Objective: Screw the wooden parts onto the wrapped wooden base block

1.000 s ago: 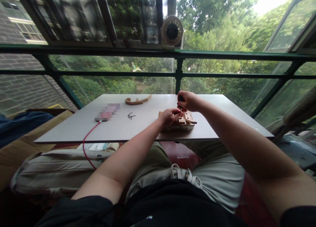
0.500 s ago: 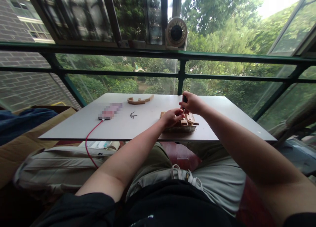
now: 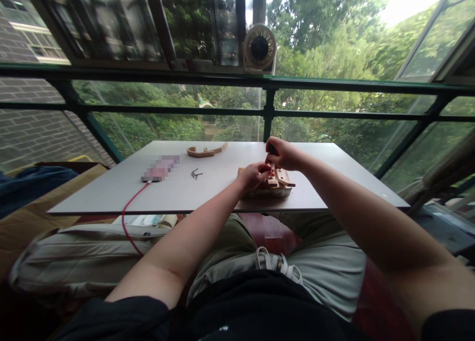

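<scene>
My right hand [image 3: 282, 153] is closed round the dark handle of a screwdriver [image 3: 272, 148], held upright with its shaft pointing down. At the lower end of the shaft, my left hand [image 3: 255, 176] has its fingertips pinched together; what is between them is too small to make out. Beneath both hands lie light wooden pieces [image 3: 285, 177], at least one with dark holes in it. They rest on a low, block-like base [image 3: 269, 193] near the table's front edge. My left hand covers part of the wood.
On the white table [image 3: 215, 192], several screws [image 3: 196, 173] lie left of my hands. Behind them is a curved wooden piece [image 3: 202, 153]. A blurred-out phone-like device [image 3: 161, 170] trails a red cable [image 3: 128, 207] over the front edge. A round fan [image 3: 260, 46] stands by the window railing.
The view has shifted slightly, so the table and hands appear a little farther left. The screwdriver handle leans or has turned slightly in my right hand; my left hand stays at its tip.
</scene>
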`<state>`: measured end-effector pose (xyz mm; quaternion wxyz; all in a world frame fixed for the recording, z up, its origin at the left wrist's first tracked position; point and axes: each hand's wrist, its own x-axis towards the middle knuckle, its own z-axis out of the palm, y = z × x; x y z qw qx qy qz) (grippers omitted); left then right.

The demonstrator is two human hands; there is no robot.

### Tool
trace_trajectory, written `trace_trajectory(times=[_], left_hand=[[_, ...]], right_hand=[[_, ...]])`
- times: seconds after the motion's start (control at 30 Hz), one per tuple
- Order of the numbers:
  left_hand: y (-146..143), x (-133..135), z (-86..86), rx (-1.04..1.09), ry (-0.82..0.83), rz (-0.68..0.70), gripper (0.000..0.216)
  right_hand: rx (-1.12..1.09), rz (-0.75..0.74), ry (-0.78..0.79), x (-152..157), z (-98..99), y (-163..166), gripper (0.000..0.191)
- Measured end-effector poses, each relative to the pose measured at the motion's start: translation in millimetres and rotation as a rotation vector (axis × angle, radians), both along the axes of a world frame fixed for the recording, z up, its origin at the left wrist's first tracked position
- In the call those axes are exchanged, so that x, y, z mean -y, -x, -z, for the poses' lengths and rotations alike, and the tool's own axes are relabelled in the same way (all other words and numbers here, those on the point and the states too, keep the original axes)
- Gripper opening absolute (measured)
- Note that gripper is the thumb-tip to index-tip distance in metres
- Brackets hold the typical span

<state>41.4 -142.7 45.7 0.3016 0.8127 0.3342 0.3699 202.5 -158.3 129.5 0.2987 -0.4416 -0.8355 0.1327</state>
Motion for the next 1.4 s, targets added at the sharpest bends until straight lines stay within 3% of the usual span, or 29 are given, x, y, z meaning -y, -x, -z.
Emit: trace_trajectory(times=[0.17,0.5,0.97,1.17,1.3,1.4], left_hand=[[-0.5,-1.2,1.8,-0.022,-0.047,0.021,0.026],[-2.2,-1.2,1.9,-0.058,-0.078,-0.029,0.023],[-1.7,-0.7,1.8,-0.081,-0.068,-0.078,0.026],[-1.1,4.3,-2.8,-0.091,-0.058,-0.092,0.028],[-1.9,6.9,-5.2,-0.094,-0.083,-0.106,0.027],[-1.9,7.2,-6.2,-0.114,-0.090,-0.106,0.029]], right_hand=[[-0.014,0.017,0.106,-2.0,-1.9,-5.0,0.019],[0.107,0.157,-0.134,-3.8,2.2,5.1,0.020],[0.013,0.149,-0.179,-1.4,10.7,3.5,0.018],[0.029,0.038,-0.157,-1.2,4.6,0.0,0.020],[-0.027,-0.100,-0.049,-0.8,-2.4,-4.0,0.035],[-0.012,-0.132,0.045,-1.2,-3.8,-4.4,0.028]])
